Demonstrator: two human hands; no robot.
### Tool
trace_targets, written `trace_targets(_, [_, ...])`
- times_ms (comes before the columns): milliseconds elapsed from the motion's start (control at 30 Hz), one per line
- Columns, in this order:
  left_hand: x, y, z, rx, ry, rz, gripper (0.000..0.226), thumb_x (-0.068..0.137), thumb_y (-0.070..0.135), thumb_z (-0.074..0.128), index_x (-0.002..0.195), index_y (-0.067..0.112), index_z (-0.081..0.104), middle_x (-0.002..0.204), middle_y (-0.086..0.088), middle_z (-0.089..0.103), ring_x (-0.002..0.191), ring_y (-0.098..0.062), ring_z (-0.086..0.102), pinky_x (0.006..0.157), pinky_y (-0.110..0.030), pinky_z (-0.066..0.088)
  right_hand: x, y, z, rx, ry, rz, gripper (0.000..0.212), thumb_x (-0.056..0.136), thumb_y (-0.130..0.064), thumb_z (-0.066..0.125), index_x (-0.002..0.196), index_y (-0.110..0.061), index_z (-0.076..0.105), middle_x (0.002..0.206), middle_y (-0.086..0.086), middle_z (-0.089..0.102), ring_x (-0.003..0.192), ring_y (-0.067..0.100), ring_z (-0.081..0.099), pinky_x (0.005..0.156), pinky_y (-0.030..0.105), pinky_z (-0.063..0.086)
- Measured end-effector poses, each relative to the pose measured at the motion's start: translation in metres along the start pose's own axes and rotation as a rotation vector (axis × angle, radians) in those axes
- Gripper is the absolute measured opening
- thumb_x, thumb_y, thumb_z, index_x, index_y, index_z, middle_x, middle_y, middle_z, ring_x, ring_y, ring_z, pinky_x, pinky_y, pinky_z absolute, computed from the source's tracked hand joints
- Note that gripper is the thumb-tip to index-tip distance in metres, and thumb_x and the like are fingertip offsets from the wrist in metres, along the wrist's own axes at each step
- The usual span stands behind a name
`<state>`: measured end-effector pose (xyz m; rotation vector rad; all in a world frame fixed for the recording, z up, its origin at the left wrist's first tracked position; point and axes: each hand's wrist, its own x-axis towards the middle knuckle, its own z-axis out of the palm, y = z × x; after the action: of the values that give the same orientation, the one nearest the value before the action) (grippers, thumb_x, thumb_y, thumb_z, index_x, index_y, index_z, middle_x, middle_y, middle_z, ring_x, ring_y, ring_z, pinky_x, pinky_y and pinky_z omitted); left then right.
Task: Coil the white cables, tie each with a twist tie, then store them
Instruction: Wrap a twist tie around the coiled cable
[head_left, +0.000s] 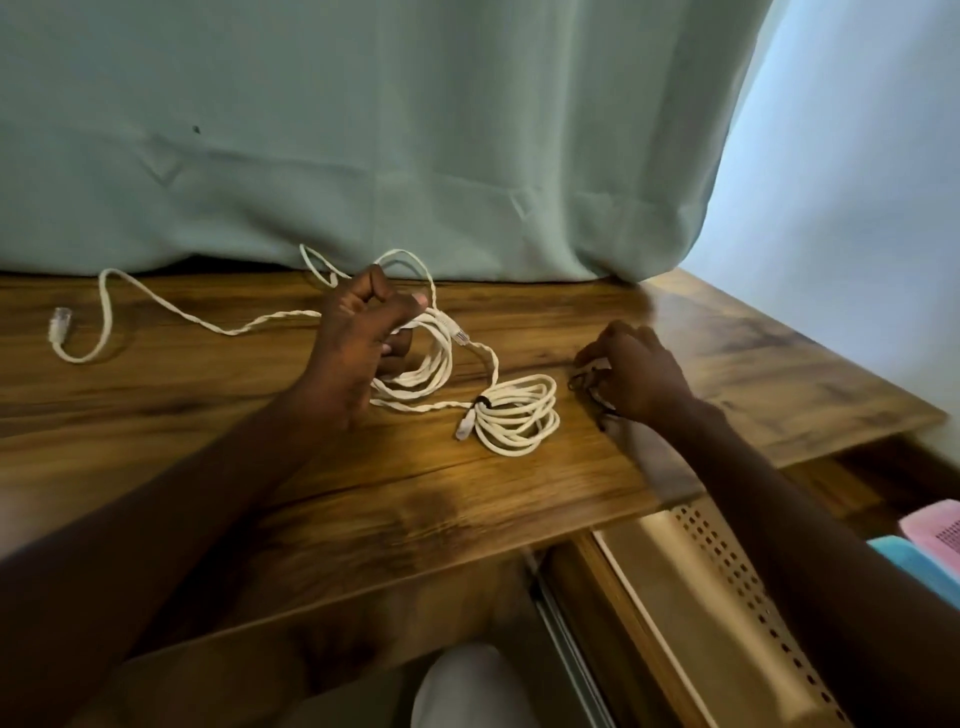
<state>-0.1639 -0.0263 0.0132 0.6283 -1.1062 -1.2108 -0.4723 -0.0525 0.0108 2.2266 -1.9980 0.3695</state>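
A: Where's the L hand (363, 338)?
B: Mid-desk, fingers curled round a half-wound cable (421, 358). Loops hang off it at its 4 o'clock and rest on the wooden desk (260, 467).

A: Loose end?
B: Runs out toward 9 o'clock across the desk, wavy, ends in a clear plug (58, 323) far left, well apart from both hands. Another loop sticks up at 12 o'clock against the green curtain (415, 130).

A: And the R hand (634, 374)?
B: At 3 o'clock from the L, hands apart. Fingers bunched down on the desk, pinching sth small and dark, looks like twist ties (589, 376); too blurred to be sure.

A: Any cable done?
B: Yes, one tied coil (519, 415) lies flat on the desk betw. the hands, nearer the R, at about 5 o'clock from the L. Dark tie (483, 401) round its left side, plug end poking out below it. Neither hand touches it.

A: Storage?
B: Open drawer (649, 587) at 5 o'clock under the desk edge, w/ a perforated beige tray (727, 566) inside.
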Motion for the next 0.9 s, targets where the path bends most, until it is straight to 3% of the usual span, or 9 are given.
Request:
trace_targets(133, [-0.002,-0.002,0.001,0.040,-0.007,-0.014,0.044,0.097,0.004,0.064,0.066,0.024,0.040,0.054,0.009,0.039,0.041,-0.004,0.027,0.041,-0.014,0.020,0.008,-0.008,-0.004,-0.045,-0.042,-0.062,0.024,0.088,-0.022,0.071,0.109,-0.032,0.077,0.119,0.001,0.059,0.121,0.030,0.050,0.092,0.040,0.049])
trace_targets(267, [0.000,-0.003,-0.005,0.046,-0.007,-0.035,0.042,0.096,0.005,0.064,0.069,0.024,0.039,0.056,0.007,0.039,0.042,-0.005,0.026,0.040,-0.015,0.018,0.012,-0.010,-0.003,-0.063,-0.022,-0.070,0.011,0.087,-0.029,0.076,0.097,-0.025,0.076,0.108,0.001,0.065,0.113,0.028,0.056,0.076,0.033,0.042])
trace_targets(400, [0.000,-0.002,-0.004,0.051,-0.001,-0.041,0.041,0.097,0.005,0.064,0.070,0.023,0.039,0.055,0.009,0.042,0.042,-0.005,0.026,0.039,-0.015,0.018,0.009,-0.012,-0.006,0.122,0.056,-0.004,0.016,0.084,-0.014,0.069,0.094,-0.024,0.075,0.099,-0.001,0.073,0.096,0.023,0.066,0.075,0.034,0.053])
trace_targets(533, [0.000,-0.001,-0.005,0.041,-0.003,-0.044,0.040,0.097,0.004,0.063,0.071,0.022,0.038,0.056,0.011,0.049,0.042,-0.005,0.027,0.040,-0.015,0.019,0.011,-0.014,-0.014,0.276,0.154,0.006,0.018,0.088,-0.008,0.071,0.092,-0.024,0.077,0.085,-0.011,0.070,0.075,-0.001,0.060,0.065,0.014,0.043])
trace_targets(667, [0.003,-0.004,-0.011,0.042,-0.003,-0.036,0.039,0.096,0.007,0.066,0.071,0.024,0.040,0.061,0.003,0.041,0.043,-0.006,0.026,0.040,-0.015,0.019,0.017,-0.008,-0.026,0.364,0.092,0.018,0.010,0.085,-0.010,0.079,0.089,-0.019,0.082,0.082,-0.011,0.072,0.073,-0.008,0.059,0.072,0.014,0.047])
trace_targets(800, [0.006,-0.005,-0.015,0.052,0.005,-0.033,0.040,0.096,0.007,0.066,0.070,0.023,0.040,0.061,0.002,0.040,0.043,-0.006,0.026,0.041,-0.016,0.019,0.019,-0.002,-0.037,0.422,-0.015,0.062,0.011,0.086,-0.008,0.079,0.088,-0.018,0.083,0.081,-0.009,0.075,0.063,-0.005,0.061,0.065,0.015,0.047])
trace_targets(900, [0.008,-0.005,-0.015,0.055,0.011,-0.028,0.041,0.097,0.007,0.066,0.071,0.023,0.039,0.058,0.005,0.039,0.044,-0.007,0.026,0.043,-0.018,0.016,0.018,-0.003,-0.047,0.384,0.004,0.049,0.012,0.090,-0.009,0.074,0.091,-0.017,0.083,0.080,-0.014,0.073,0.072,-0.005,0.061,0.069,0.016,0.044])
